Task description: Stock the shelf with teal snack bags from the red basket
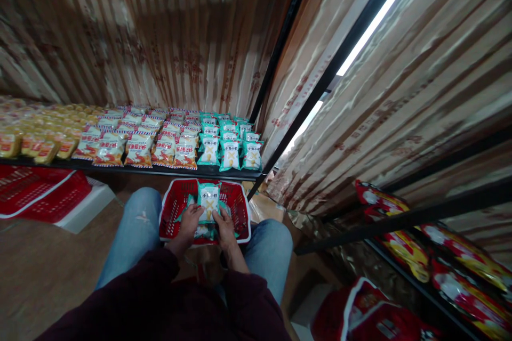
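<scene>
Between my two hands I hold a green and white snack bag (208,201), upright with its printed front facing me. My left hand (191,219) grips its lower left edge, and my right hand (224,225) grips the lower right. Beneath them is a red basket (244,212) with a white rim, set between my knees. More green bags (205,232) lie inside it, partly hidden by my hands. Just beyond the basket, rows of the same green and white bags (230,154) stand at the right end of a dark shelf.
Orange and white snack bags (140,148) and yellow packs (47,141) fill the shelf leftward. A slanted black post (298,112) rises at its right end. Red and yellow bags (404,248) sit on a right-hand shelf. Red baskets stand at left (40,192) and lower right (360,314).
</scene>
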{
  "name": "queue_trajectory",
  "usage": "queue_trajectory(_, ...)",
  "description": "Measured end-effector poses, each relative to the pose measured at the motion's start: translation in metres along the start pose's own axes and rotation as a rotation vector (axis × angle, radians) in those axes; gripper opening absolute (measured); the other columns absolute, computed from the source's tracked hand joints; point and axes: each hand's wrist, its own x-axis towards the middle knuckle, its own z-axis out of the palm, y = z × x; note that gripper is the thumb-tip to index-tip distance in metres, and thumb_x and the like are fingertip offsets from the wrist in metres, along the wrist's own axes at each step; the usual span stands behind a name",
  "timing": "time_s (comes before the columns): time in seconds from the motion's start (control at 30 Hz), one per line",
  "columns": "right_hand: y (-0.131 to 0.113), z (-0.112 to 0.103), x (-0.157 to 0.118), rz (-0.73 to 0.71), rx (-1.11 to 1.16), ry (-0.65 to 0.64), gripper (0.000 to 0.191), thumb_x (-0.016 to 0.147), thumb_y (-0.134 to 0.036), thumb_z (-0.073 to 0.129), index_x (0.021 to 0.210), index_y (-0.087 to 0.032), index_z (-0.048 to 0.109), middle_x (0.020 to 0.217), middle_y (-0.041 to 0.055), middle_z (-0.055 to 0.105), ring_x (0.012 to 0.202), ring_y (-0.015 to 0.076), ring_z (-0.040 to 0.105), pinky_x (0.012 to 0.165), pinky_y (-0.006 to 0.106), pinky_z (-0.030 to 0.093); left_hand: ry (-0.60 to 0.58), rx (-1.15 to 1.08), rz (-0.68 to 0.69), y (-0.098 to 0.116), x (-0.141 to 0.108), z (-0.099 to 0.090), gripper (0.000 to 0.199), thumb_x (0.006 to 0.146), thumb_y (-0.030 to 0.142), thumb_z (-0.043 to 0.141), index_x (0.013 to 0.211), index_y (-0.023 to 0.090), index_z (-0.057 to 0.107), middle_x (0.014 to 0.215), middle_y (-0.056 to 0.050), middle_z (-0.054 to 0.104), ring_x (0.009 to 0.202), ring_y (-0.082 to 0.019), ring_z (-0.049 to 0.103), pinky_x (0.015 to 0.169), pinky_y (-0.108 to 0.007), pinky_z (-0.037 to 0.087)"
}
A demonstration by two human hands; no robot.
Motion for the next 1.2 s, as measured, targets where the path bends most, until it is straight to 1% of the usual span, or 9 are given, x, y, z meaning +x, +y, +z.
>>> queue_trajectory(0.1, -0.004, 0.002, -0.002, 0.062, 0.042, 0.008, 0.054, 0.061, -0.046, 0.074, 0.109, -0.023, 0.065, 0.093, 0.0025, 0.071, 0.088, 0.0251, 0.066, 0.077, 0.038, 0.053, -0.002, -0.006, -0.011, -0.002, -0.001, -0.001, 0.020, 0.067, 0.026, 0.071, 0.079, 0.013, 0.062, 0.077, -0.006, 0.070, 0.074, -0.018, 0.067, 0.072, -0.030, 0.052)
queue_trajectory(0.17, -0.007, 0.004, -0.004, 0.079, 0.056, 0.007, 0.054, 0.060, -0.046, 0.075, 0.108, -0.024, 0.065, 0.092, 0.0027, 0.071, 0.090, 0.0260, 0.066, 0.076, 0.038, 0.053, -0.012, -0.013, -0.021, -0.003, -0.002, -0.001, 0.022, 0.068, 0.028, 0.071, 0.081, 0.013, 0.062, 0.078, -0.007, 0.071, 0.074, -0.019, 0.067, 0.072, -0.031, 0.053)
queue_trajectory(0.37, -0.009, 0.005, -0.002, 0.093, 0.104, 0.014, 0.056, 0.056, -0.046, 0.078, 0.105, -0.022, 0.066, 0.091, 0.0039, 0.071, 0.090, 0.0270, 0.066, 0.077, 0.040, 0.052, -0.036, -0.017, -0.009, -0.010, 0.002, -0.001, 0.022, 0.071, 0.029, 0.068, 0.085, 0.013, 0.062, 0.086, -0.009, 0.071, 0.082, -0.019, 0.068, 0.076, -0.031, 0.053)
queue_trajectory(0.53, -0.008, 0.005, -0.002, 0.071, 0.073, -0.003, 0.048, 0.056, -0.045, 0.078, 0.099, -0.025, 0.068, 0.091, 0.0030, 0.071, 0.092, 0.0276, 0.065, 0.077, 0.040, 0.052, -0.029, 0.019, 0.015, -0.018, 0.010, -0.006, 0.031, 0.063, 0.038, 0.070, 0.079, 0.013, 0.061, 0.077, -0.008, 0.069, 0.074, -0.021, 0.066, 0.070, -0.032, 0.052)
queue_trajectory(0.63, -0.010, 0.007, -0.004, 0.098, 0.089, -0.010, 0.052, 0.055, -0.045, 0.080, 0.101, -0.025, 0.067, 0.093, 0.0029, 0.071, 0.089, 0.0259, 0.066, 0.080, 0.041, 0.050, -0.015, 0.041, 0.020, -0.021, 0.012, -0.009, 0.039, 0.058, 0.045, 0.069, 0.077, 0.013, 0.062, 0.073, -0.007, 0.068, 0.072, -0.021, 0.065, 0.067, -0.032, 0.051)
queue_trajectory(0.73, -0.012, 0.008, -0.006, 0.130, 0.090, 0.002, 0.056, 0.053, -0.047, 0.080, 0.103, -0.025, 0.066, 0.091, 0.0030, 0.071, 0.085, 0.0254, 0.067, 0.078, 0.040, 0.050, -0.004, 0.071, 0.026, -0.020, 0.012, -0.009, 0.043, 0.055, 0.051, 0.066, 0.078, 0.015, 0.062, 0.073, -0.005, 0.068, 0.071, -0.022, 0.065, 0.063, -0.031, 0.050)
queue_trajectory(0.9, -0.013, 0.007, -0.006, 0.135, 0.081, 0.017, 0.056, 0.053, -0.050, 0.079, 0.103, -0.026, 0.066, 0.089, 0.0034, 0.071, 0.080, 0.0253, 0.067, 0.073, 0.039, 0.049, 0.024, 0.129, 0.080, -0.015, 0.010, -0.006, 0.038, 0.055, 0.050, 0.060, 0.071, 0.016, 0.061, 0.070, -0.005, 0.066, 0.067, -0.021, 0.062, 0.062, -0.031, 0.049)
queue_trajectory(1.07, -0.009, 0.007, -0.004, 0.137, 0.098, 0.009, 0.053, 0.056, -0.049, 0.078, 0.103, -0.028, 0.066, 0.091, 0.0023, 0.071, 0.079, 0.0241, 0.067, 0.073, 0.038, 0.049, 0.048, 0.181, 0.124, -0.012, 0.011, -0.006, 0.030, 0.063, 0.046, 0.056, 0.072, 0.018, 0.059, 0.072, -0.005, 0.067, 0.069, -0.022, 0.063, 0.063, -0.032, 0.049)
queue_trajectory(1.2, -0.010, 0.007, -0.004, 0.131, 0.060, 0.026, 0.054, 0.057, -0.051, 0.077, 0.104, -0.028, 0.066, 0.092, 0.0026, 0.071, 0.079, 0.0240, 0.066, 0.069, 0.036, 0.048, 0.074, 0.267, 0.148, -0.016, 0.016, -0.007, 0.025, 0.066, 0.043, 0.052, 0.073, 0.019, 0.058, 0.073, -0.005, 0.065, 0.070, -0.022, 0.062, 0.066, -0.032, 0.048)
